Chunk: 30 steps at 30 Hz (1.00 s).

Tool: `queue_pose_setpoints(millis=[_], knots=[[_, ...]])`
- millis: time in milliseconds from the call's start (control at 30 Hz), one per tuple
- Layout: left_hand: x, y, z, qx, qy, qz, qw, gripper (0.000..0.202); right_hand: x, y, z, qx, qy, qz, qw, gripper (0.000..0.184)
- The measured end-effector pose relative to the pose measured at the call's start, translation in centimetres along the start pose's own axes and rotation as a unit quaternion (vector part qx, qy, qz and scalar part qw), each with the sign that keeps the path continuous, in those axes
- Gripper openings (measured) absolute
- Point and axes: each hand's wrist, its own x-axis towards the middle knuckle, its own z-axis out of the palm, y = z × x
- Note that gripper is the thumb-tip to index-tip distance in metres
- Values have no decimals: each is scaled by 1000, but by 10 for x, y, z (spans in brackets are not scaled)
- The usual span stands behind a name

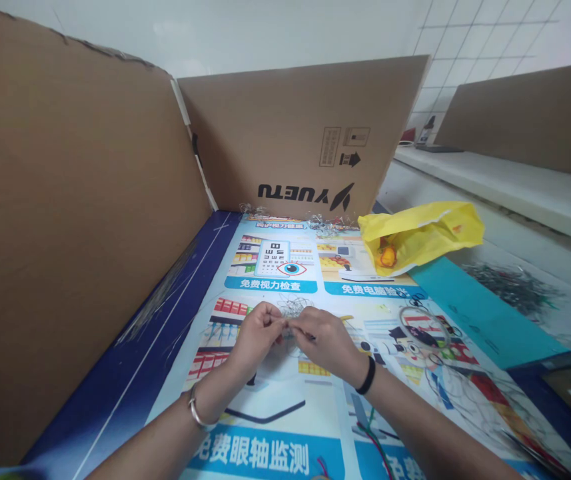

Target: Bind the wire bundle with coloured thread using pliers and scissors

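My left hand [260, 337] and my right hand [329, 341] meet over the middle of the printed sheet [285, 413]. The fingers of both are closed in a pinch, tip to tip. Between them they appear to grip thin wire, too fine to follow clearly. A loose tangle of thin silvery wire [294, 306] shows just beyond the fingertips, and faint loops show below them. A ring-shaped coil of wire [449, 332] lies to the right of my right hand.
Cardboard panels [245, 133] stand at the left and back. Wire clumps [326, 225] lie along the back edge. A yellow bag [430, 233] sits back right, near a heap of dark wire [515, 292]. Straight wires [158, 297] lie left; red and green wires [376, 443] lie in front.
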Motion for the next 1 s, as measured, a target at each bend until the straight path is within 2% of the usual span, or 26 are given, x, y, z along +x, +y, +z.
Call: queue_pose_setpoints(millis=[333, 633, 767, 1000], knots=[[-5, 5, 6, -40, 17, -39, 998, 21, 0, -2, 0, -30, 0, -27, 999, 19], [-9, 14, 6, -63, 14, -39, 997, 19, 0, -6, 0, -56, 13, 75, 996, 19], [-10, 14, 5, -64, -3, -22, 998, 18, 2, -11, -3, -92, -14, 83, 992, 21], [-12, 14, 7, -41, -11, 7, 999, 17, 4, -17, -6, -103, -1, 85, 991, 18]])
